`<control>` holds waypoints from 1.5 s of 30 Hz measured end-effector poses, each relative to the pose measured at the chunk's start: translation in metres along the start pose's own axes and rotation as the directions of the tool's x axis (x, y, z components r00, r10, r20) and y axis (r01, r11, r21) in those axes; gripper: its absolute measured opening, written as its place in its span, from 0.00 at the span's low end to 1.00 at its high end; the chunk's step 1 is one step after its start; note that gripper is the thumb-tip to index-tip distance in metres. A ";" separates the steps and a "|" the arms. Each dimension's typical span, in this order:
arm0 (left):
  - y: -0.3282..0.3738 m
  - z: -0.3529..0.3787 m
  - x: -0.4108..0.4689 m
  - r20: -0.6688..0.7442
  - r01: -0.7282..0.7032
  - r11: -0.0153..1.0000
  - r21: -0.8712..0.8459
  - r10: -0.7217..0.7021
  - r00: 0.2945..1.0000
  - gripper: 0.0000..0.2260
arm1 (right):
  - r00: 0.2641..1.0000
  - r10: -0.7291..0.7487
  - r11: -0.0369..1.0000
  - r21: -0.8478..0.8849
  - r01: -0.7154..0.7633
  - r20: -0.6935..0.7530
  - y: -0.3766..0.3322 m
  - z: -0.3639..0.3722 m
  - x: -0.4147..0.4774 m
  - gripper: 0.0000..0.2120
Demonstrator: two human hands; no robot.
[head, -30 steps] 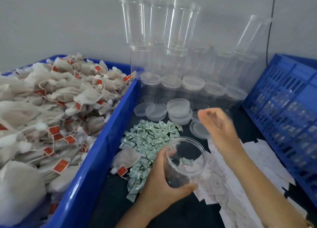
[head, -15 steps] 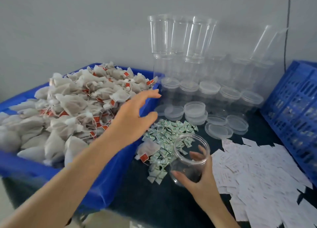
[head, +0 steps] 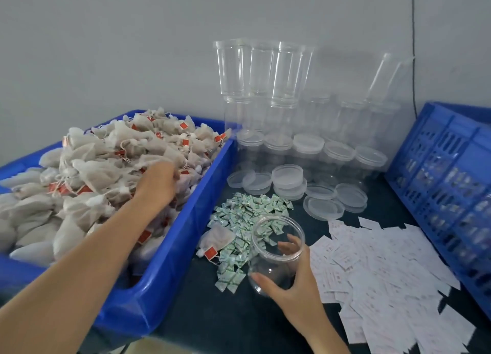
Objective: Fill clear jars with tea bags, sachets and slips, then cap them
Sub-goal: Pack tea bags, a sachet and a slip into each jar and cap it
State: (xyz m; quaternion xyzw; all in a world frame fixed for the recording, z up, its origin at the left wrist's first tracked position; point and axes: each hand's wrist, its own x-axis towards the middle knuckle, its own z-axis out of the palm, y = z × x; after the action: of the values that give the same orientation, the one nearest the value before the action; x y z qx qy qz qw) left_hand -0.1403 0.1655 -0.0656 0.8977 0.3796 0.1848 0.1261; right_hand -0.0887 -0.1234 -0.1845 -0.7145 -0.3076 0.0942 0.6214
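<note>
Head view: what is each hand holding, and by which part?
The right hand holds the jar round its side wall, below the rim. The left hand rests on the tea bags; a grip cannot be told.

Room's pretty bare, honestly. Take your right hand and its grip as the anchor: under it and all around it is a dark tabletop, almost black. Well beyond the grip there's a plain pale grey wall. Up and to the right of the grip, a thin black cable runs down that wall. Light's soft and even, shadows faint. Nearer you than the grip and off to its left, a pale tan patch peeks out below the table edge; can't tell what it is.
</note>
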 end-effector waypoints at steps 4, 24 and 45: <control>0.021 -0.028 -0.012 -0.132 -0.102 0.938 -0.332 0.060 0.989 0.06 | 1.000 -0.008 1.000 0.015 0.008 -0.006 -0.001 0.001 0.000 0.40; 0.047 -0.021 -0.034 -0.002 -0.200 0.973 -0.111 0.201 0.980 0.08 | 1.000 0.018 1.000 -0.011 -0.018 0.002 0.006 -0.001 0.001 0.42; 0.046 -0.034 -0.031 -0.241 -0.353 0.933 0.075 0.361 0.901 0.08 | 1.000 0.005 1.000 0.024 -0.005 0.009 0.001 -0.001 0.000 0.39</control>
State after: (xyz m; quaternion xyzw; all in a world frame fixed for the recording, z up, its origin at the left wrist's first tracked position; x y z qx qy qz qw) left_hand -0.1458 0.1153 -0.0251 0.9231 0.2245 0.3110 0.0276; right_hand -0.0881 -0.1246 -0.1854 -0.7074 -0.3074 0.1025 0.6281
